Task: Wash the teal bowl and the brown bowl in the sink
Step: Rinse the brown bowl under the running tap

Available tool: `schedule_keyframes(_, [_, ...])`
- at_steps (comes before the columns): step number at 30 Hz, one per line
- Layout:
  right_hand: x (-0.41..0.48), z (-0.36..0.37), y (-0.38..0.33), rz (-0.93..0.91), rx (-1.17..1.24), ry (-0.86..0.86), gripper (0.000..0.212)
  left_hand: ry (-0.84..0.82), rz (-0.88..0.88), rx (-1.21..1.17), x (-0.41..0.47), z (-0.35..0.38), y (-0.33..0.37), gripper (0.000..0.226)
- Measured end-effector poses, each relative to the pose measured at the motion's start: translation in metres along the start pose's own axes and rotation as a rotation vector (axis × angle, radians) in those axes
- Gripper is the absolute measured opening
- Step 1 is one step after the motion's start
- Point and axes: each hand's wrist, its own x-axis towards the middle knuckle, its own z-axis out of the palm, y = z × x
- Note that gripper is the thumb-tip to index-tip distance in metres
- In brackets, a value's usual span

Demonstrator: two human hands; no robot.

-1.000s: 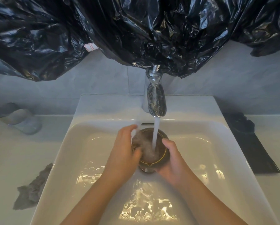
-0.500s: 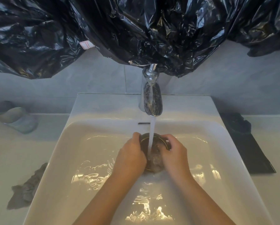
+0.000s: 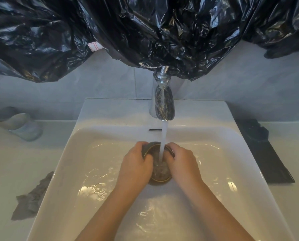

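We've moved our left hand from rubbing inside the brown bowl to gripping its rim; our right hand clasps the opposite side, holding it low in the sink under the faucet stream, probably rinsing now

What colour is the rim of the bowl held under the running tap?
Gold: a thin band round the brown bowl, seen best in the head view.

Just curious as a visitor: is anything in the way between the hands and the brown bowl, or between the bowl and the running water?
Nothing visible. The left hand and right hand grip the brown bowl directly, and the stream falls straight into it between them.
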Motion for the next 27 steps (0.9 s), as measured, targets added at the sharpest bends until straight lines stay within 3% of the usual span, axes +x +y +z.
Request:
schedule_keyframes(2, [0.0, -0.004, 0.0, -0.008, 0.0, -0.018, 0.02, -0.025, 0.005, -0.041, 0.0, 0.0, 0.001, 0.021])
schedule_keyframes(7, [-0.005, -0.004, -0.004, 0.035, 0.3, -0.119, 0.057, 0.003, -0.144, -0.226, 0.007, 0.002, -0.005, 0.018])
schedule_keyframes(10, [-0.003, -0.008, -0.002, 0.216, 0.608, -0.128, 0.038, -0.031, -0.294, -0.54, 0.004, 0.007, -0.007, 0.023])
schedule_keyframes(12, [-0.003, -0.009, 0.0, 0.244, 0.643, -0.135, 0.021, -0.083, -0.343, -0.66, 0.002, 0.012, -0.006, 0.031])
schedule_keyframes(14, [-0.004, -0.008, 0.002, 0.181, 0.57, -0.088, 0.019, -0.107, -0.347, -0.588, 0.004, 0.014, -0.007, 0.03])
schedule_keyframes(17, [-0.008, -0.01, -0.001, 0.092, 0.542, -0.077, 0.015, -0.038, -0.184, -0.032, 0.016, 0.007, -0.011, 0.004])
schedule_keyframes(19, [-0.01, -0.011, -0.002, 0.047, 0.497, -0.075, 0.012, -0.004, -0.042, 0.352, 0.019, 0.002, -0.01, 0.021])
schedule_keyframes(20, [-0.011, -0.011, -0.002, 0.038, 0.493, -0.069, 0.012, 0.001, -0.01, 0.433, 0.019, 0.002, -0.008, 0.026])
schedule_keyframes(23, [-0.01, -0.01, -0.001, 0.047, 0.538, -0.024, 0.014, -0.021, 0.001, 0.41, 0.02, 0.003, -0.005, 0.029])
schedule_keyframes(25, [-0.008, -0.011, 0.002, 0.071, 0.582, 0.021, 0.011, -0.094, 0.057, 0.175, 0.019, 0.005, -0.006, 0.02])
schedule_keyframes(27, [-0.005, -0.011, 0.006, 0.093, 0.624, 0.059, 0.008, -0.223, 0.081, -0.093, 0.015, 0.005, -0.005, 0.032])
